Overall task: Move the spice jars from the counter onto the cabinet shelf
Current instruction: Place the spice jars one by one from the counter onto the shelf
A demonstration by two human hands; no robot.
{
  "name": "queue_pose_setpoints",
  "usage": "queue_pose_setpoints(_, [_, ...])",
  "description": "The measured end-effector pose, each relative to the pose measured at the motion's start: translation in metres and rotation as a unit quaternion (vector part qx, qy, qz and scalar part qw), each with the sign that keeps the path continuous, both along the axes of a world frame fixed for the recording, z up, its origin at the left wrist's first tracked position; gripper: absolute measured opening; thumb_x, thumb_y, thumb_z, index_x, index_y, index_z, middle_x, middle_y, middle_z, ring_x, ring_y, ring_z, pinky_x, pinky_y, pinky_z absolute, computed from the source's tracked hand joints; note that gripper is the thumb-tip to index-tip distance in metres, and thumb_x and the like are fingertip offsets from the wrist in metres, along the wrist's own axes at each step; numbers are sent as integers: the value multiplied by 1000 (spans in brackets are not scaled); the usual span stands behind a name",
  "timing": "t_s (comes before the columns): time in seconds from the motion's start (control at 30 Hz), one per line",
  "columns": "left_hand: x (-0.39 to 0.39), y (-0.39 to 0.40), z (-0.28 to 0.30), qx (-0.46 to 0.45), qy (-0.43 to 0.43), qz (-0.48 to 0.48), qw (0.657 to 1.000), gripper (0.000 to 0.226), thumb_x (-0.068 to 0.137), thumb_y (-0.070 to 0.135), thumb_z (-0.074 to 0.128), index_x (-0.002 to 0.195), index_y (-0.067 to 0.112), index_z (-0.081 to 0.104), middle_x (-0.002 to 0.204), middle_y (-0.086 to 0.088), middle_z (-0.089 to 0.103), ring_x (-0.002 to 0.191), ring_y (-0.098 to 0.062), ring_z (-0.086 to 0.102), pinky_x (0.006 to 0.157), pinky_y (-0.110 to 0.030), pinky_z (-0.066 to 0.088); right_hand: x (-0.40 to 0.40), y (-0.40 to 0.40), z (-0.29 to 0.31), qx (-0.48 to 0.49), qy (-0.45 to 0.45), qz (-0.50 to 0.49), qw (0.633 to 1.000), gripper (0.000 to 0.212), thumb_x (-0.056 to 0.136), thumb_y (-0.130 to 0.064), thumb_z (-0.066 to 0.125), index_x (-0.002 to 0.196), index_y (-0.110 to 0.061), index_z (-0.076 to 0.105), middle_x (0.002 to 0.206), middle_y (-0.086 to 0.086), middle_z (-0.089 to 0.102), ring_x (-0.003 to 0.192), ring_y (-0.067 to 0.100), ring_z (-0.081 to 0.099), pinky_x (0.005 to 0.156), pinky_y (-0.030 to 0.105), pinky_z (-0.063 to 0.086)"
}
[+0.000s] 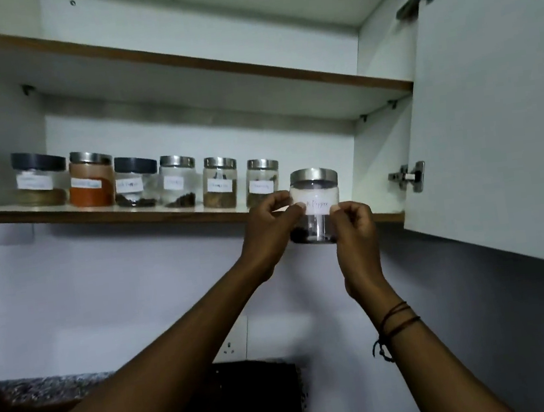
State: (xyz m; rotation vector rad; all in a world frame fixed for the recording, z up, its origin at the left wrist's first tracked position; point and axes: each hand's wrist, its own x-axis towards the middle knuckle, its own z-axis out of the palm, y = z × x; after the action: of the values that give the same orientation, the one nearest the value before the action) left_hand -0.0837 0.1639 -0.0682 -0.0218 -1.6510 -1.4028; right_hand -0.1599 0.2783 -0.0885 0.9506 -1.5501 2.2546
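Both arms are reaching up; the left hand point(268, 226) and right hand point(356, 226) are gripping a pepper jar point(315, 206) between them at the cabinet shelf's point(95, 214) front edge, near its right end. Behind, six jars point(145, 181) are standing in a row.

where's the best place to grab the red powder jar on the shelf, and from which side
Grip the red powder jar around its round body below the steel lid, coming straight in from the shelf's open front. Neighbouring jars stand close on both sides, so fingers should probably close front to back.
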Motion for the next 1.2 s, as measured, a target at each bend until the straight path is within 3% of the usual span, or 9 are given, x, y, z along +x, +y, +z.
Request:
queue_pose_setpoints(0.13, [-17,-6,31,-27,24,63,997,32,88,31,68,116,16,66,111,0,68,97,-15,66,82,-31,56,-14,-13,33,31,32,-33,998,40,83,-38,57,119,-22,59,106,-3,64,92,13,61,69,23,45])
queue_pose_setpoints(0.27, [-41,-20,43,-56,5,115,992,27,89,32,66,114,23,64,107,4,64,86,-1,60,67,-13,49,-41,-30,49,115,80,-93,986,33,87,-26,59,121,-25,57,111,-6,60,82,2,57,60,15,40])
queue_pose_setpoints(0.43, [-78,-41,49,-56,-64,153,985,34,90,23,62,122,13,61,121,-6,64,105,-25,63,92,-46,55,-77,-59,54,210,67,-123,968,40,88,-23,65,124,-16,49,121,5,61,93,17,55,76,28,47])
queue_pose_setpoints(0.57, [-100,-54,60,-129,-136,188,964,32,87,21,60,118,14,58,118,-4,65,98,-21,60,75,-30,48,-102,-75,65,270,96,-183,940,41,88,-24,67,124,-12,50,123,9,62,106,28,61,78,29,41])
queue_pose_setpoints(0.7, [-115,-63,67,-199,-208,173,942,35,86,13,59,120,7,54,123,-14,58,111,-30,59,95,-42,52,-118,-85,70,319,101,-203,920,31,89,-22,64,114,-9,53,116,14,64,103,34,62,72,30,40])
queue_pose_setpoints(0.87, [-125,-68,69,-253,-247,191,916,15,86,11,58,96,11,47,115,-15,55,95,-26,53,81,-33,47,-124,-96,69,355,70,-269,892,24,89,-28,63,107,-12,62,115,11,67,105,34,63,75,30,41])
queue_pose_setpoints(1.0, [-124,-69,64,-252,-225,212,917,15,87,8,58,100,0,56,116,-20,58,105,-34,58,89,-40,50,-122,-95,68,365,74,-261,891,20,88,-30,66,92,-11,59,108,12,68,100,34,64,70,29,40])
queue_pose_setpoints(1.07, [-120,-65,57,-247,-174,232,925,14,87,6,55,94,-6,60,107,-22,62,100,-36,60,81,-39,49,-117,-89,64,362,95,-246,894,22,88,-31,65,88,-12,54,103,11,67,101,34,63,71,30,40])
queue_pose_setpoints(1.2, [-106,-52,37,-270,-83,217,934,22,93,13,54,100,-5,64,100,-20,69,96,-33,64,73,-28,40,-99,-72,42,282,164,-202,923,30,93,-26,60,118,-8,64,122,8,65,114,27,60,95,37,48])
